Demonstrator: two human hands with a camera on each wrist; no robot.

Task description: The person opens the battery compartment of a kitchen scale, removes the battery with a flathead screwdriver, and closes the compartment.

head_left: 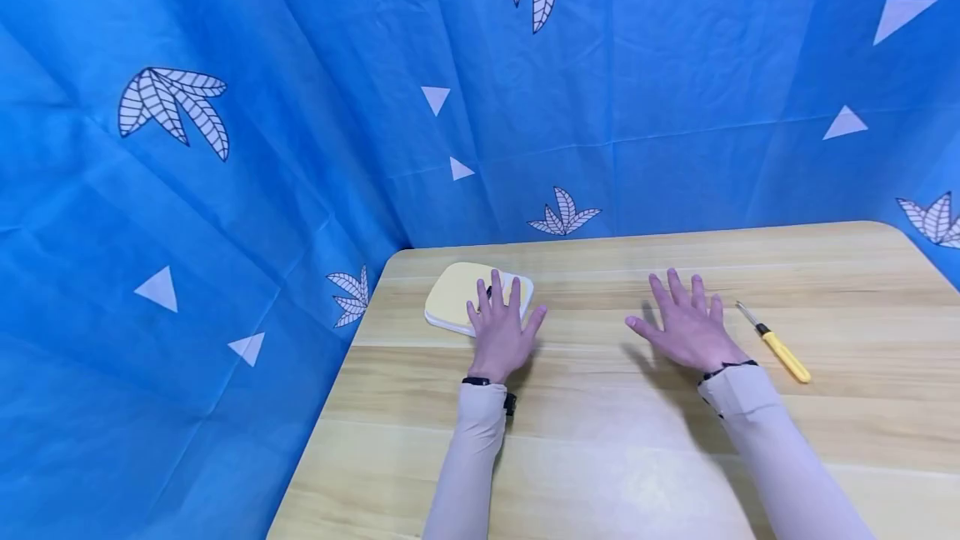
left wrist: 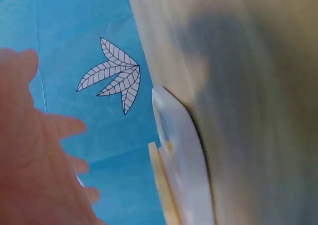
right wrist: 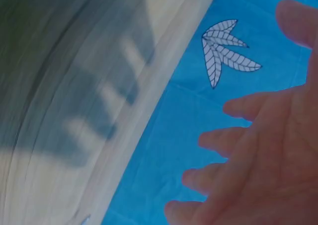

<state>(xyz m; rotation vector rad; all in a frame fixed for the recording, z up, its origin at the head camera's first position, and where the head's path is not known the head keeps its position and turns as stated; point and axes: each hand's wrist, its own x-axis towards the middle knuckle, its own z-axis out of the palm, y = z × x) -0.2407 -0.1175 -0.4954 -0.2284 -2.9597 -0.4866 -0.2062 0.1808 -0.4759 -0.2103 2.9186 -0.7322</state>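
work looks unstarted: over the table (head_left: 600, 415), left hand (head_left: 498, 338) and right hand (head_left: 686, 332) hang spread wide, holding nothing. the case (head_left: 456, 296) at the table's far left and screwdriver (head_left: 785, 357) on its right side lie unheld; all handling seems left.

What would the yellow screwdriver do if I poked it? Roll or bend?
The screwdriver might roll a little or swivel, since its narrow handle lies on a flat table. It probably won't bend: the thin shaft looks like shiny metal.
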